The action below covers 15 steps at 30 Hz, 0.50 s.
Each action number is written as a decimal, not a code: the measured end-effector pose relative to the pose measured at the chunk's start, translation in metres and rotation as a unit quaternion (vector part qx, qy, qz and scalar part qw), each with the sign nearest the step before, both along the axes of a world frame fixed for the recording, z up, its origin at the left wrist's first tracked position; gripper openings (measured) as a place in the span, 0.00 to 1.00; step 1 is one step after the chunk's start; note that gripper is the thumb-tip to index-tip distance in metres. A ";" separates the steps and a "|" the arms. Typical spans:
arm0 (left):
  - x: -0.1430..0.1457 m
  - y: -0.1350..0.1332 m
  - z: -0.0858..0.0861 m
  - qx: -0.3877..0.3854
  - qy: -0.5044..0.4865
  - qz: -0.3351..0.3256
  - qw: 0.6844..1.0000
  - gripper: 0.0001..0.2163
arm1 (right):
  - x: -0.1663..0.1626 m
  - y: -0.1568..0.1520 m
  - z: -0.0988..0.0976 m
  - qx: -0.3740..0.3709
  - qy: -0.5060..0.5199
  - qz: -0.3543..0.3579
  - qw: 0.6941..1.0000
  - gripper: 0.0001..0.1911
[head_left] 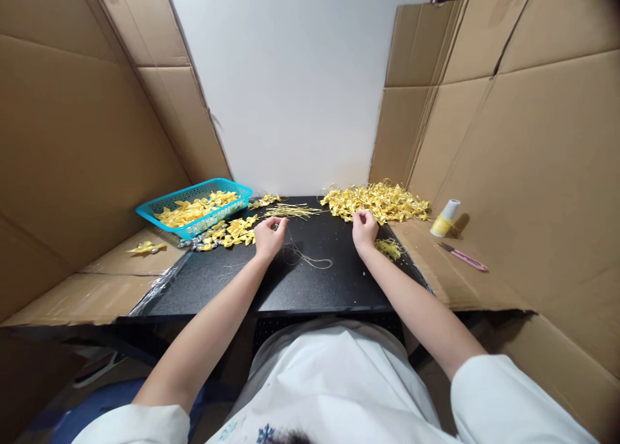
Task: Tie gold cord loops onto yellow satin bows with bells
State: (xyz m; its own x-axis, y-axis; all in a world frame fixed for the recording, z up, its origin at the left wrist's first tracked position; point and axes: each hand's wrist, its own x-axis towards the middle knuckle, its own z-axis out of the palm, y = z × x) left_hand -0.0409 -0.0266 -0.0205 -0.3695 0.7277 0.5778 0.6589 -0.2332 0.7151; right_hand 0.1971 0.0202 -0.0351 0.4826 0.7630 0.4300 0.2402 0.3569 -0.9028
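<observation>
My left hand (pixel 271 238) is closed in a pinch above the middle of the black table. A thin pale thread (pixel 317 263) runs down from its fingertips and lies in a loose loop on the tabletop. To the right, my right hand (pixel 365 231) is also pinched; whatever lies between its fingertips is too small to make out. Just beyond my right hand spreads a large heap of yellow ribbon bows (pixel 382 200). A bundle of thin golden strips (pixel 294 210) rests behind and between the hands. Left of my left hand lie several loose yellow bows (pixel 237 232).
A turquoise basket (pixel 148 212) with yellow bows stands at the left. Silvery beads (pixel 194 242) lie before it. Yellow threads (pixel 389 249) sit beside my right wrist. A thread cone (pixel 444 219) and pink-handled cutter (pixel 467 258) lie right. Cardboard walls (pixel 547 159) flank the table (pixel 310 292).
</observation>
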 end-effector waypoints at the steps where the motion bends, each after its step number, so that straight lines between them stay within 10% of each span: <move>1: 0.000 0.000 0.000 0.003 -0.001 0.000 1.000 0.11 | 0.005 0.004 0.000 -0.003 0.000 -0.018 1.000 0.07; 9: -0.001 0.002 -0.003 0.018 0.008 -0.004 1.000 0.11 | 0.072 0.028 0.014 -0.024 -0.025 -0.153 0.988 0.15; 15: 0.004 -0.003 -0.002 0.023 0.021 -0.025 0.999 0.11 | 0.042 0.024 -0.005 -0.050 -0.201 0.073 0.975 0.03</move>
State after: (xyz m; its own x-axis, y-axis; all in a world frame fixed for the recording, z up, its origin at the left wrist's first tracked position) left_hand -0.0371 -0.0292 -0.0224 -0.3083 0.7174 0.6248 0.6751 -0.2977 0.6750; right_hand 0.2386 0.0438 -0.0401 0.1724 0.8589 0.4823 0.5356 0.3292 -0.7777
